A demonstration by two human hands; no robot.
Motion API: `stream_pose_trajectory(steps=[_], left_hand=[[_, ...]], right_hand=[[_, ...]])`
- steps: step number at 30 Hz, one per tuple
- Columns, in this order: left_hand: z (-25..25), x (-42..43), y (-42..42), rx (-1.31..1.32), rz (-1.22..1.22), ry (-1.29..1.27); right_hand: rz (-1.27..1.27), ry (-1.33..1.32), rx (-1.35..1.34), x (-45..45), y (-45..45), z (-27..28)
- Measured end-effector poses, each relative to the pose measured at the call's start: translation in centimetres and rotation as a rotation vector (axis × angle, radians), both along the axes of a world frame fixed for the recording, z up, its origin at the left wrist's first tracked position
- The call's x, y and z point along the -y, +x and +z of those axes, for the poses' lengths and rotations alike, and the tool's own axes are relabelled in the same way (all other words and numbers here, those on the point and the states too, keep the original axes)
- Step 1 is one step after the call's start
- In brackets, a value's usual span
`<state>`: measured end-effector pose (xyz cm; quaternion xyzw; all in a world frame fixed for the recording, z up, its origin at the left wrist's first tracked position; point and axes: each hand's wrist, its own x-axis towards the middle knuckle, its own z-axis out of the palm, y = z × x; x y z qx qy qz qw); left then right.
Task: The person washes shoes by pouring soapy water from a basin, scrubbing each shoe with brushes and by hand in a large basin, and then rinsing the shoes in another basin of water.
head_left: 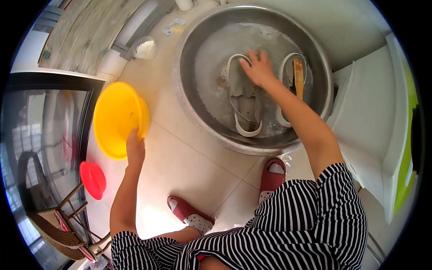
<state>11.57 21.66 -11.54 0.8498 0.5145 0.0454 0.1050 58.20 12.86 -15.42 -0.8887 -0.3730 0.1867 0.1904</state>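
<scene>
A large round metal tub holds cloudy, slightly foamy water. In it lies a grey shoe with a pale sole, and to its right is a second shoe. A brush with a wooden handle rests on that second shoe. My right hand is over the toe of the first shoe, fingers spread and holding nothing; I cannot tell whether it touches the shoe or the water. On the left, my left hand grips the rim of a yellow plastic basin, which is tilted with its inside facing me.
A red basin stands by the dark-framed glass door, near a wicker chair. Beyond the yellow basin sits a clear container of white powder. A white and green appliance stands right of the tub. My slippered feet are on the tiles.
</scene>
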Motion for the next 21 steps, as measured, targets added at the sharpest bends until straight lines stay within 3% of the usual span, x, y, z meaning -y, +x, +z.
stream_pose_trajectory(steps=[1, 3, 7, 8, 10, 14, 16, 17, 19, 20, 21], left_hand=[[0.3, 0.5, 0.8, 0.045, -0.171, 0.162], [2.3, 1.6, 4.0, 0.158, -0.267, 0.083], [5.3, 3.6, 13.9, 0.355, -0.519, 0.02], [4.5, 3.8, 16.2, 0.421, -0.513, -0.044], [2.6, 3.8, 20.7, 0.508, -0.467, -0.123], [-2.9, 1.9, 29.1, 0.515, -0.285, -0.161], [-3.7, 1.7, 31.7, 0.341, 0.082, -0.237], [-3.9, 1.6, 32.1, 0.343, 0.085, -0.242], [-4.4, 1.4, 32.5, 0.214, 0.094, -0.504], [-4.8, 1.8, 32.5, 0.214, 0.095, -0.507], [-5.9, 2.7, 32.5, 0.171, 0.103, -0.472]], right_hand=[[0.01, -0.002, -0.007, -0.4, -0.9, -0.4], [0.257, -0.082, 0.108, -0.9, -4.0, -1.5], [0.348, 0.082, -0.017, -0.8, -4.5, -0.8], [0.353, 0.081, -0.018, -0.9, -3.8, -0.7], [0.126, 0.273, -0.219, -0.7, -1.7, -0.5], [0.05, 0.301, -0.129, 1.9, 3.0, -0.2], [-0.042, 0.168, -0.089, 2.4, 4.7, -0.6], [-0.04, 0.163, -0.088, 2.5, 4.9, -1.0], [0.016, 0.013, 0.513, 2.4, 4.9, -1.2], [0.017, 0.011, 0.513, 2.0, 4.5, -1.5], [0.171, 0.162, 0.472, 1.1, 3.5, -1.5]])
